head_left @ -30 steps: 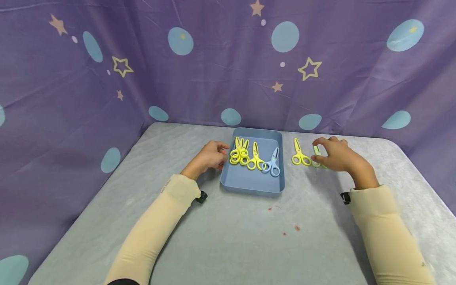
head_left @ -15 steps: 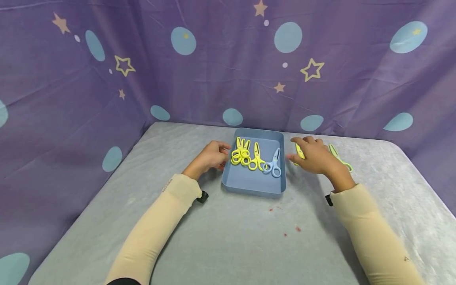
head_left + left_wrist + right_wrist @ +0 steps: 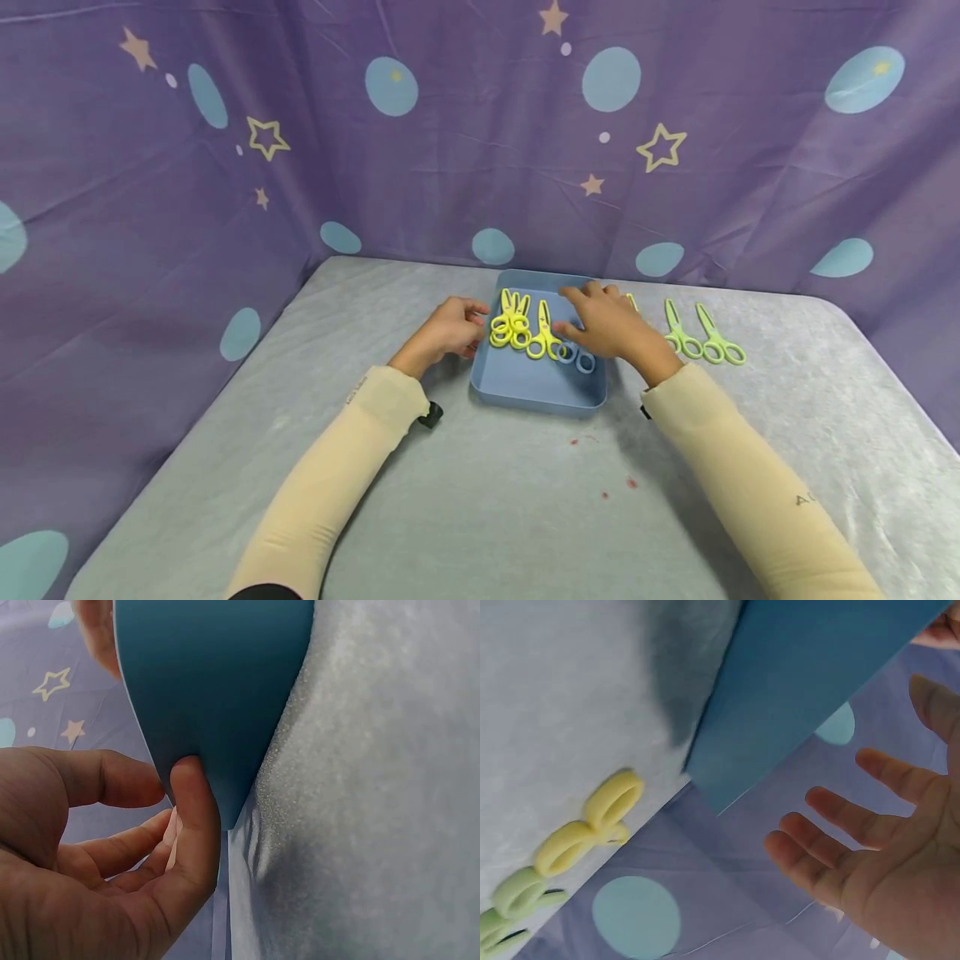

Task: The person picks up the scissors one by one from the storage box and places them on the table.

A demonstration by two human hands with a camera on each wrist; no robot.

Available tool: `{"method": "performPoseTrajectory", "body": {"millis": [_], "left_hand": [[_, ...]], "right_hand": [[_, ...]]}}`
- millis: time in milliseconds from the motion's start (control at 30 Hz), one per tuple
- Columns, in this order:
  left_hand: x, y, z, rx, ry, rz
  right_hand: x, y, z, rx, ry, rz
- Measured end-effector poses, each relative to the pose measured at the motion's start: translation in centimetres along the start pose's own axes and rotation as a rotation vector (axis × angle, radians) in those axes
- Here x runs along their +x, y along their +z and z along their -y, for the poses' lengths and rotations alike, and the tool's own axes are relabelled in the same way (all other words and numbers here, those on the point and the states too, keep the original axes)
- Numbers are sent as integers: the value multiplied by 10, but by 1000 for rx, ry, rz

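My left hand (image 3: 452, 327) is at the left side of a blue tray (image 3: 532, 402); in the left wrist view its thumb (image 3: 196, 802) presses the outer wall and a bent finger reaches the rim. My right hand (image 3: 603, 321) hovers over the tray's right side, fingers spread and nothing in its grasp, as the right wrist view also shows. Inside the tray lie yellow scissors (image 3: 542, 337), some overlapping at the left, and blue scissors (image 3: 585, 362), whose blades my right hand hides.
Right of the tray, yellow scissors (image 3: 632, 301) are mostly behind my right hand. Two green scissors (image 3: 672, 315) lie farther right on the grey cloth-covered table (image 3: 480, 500). A purple patterned curtain (image 3: 450, 167) rises at the table's back.
My right hand has moved left from the green scissors, past the yellow scissors, to above the tray. The green scissors are now uncovered. My left hand stays at the tray's left side.
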State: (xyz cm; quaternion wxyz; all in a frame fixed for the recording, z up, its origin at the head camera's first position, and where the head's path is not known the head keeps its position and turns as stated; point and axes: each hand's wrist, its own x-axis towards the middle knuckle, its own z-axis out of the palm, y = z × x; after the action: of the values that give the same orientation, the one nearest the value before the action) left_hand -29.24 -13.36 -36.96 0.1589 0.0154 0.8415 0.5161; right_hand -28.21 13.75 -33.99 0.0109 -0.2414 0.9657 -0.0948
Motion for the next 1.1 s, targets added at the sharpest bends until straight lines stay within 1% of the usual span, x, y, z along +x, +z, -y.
{"method": "performPoseTrajectory", "body": {"millis": [200, 300, 467, 600, 767, 867, 1100], "left_hand": [[0, 0, 0, 6, 5, 3], [1, 1, 1, 8, 3, 0], [1, 1, 1, 11, 6, -7], [0, 1, 0, 4, 11, -6], [0, 1, 2, -12, 10, -7], [1, 2, 3, -15, 8, -15], [1, 3, 2, -10, 16, -14]], "right_hand": [[14, 3, 22, -46, 22, 112], [22, 8, 30, -45, 22, 171], [34, 18, 42, -65, 12, 238], [39, 24, 52, -41, 1, 297], [42, 33, 55, -25, -22, 334], [42, 35, 54, -26, -35, 344], [32, 25, 50, -7, -84, 349]]}}
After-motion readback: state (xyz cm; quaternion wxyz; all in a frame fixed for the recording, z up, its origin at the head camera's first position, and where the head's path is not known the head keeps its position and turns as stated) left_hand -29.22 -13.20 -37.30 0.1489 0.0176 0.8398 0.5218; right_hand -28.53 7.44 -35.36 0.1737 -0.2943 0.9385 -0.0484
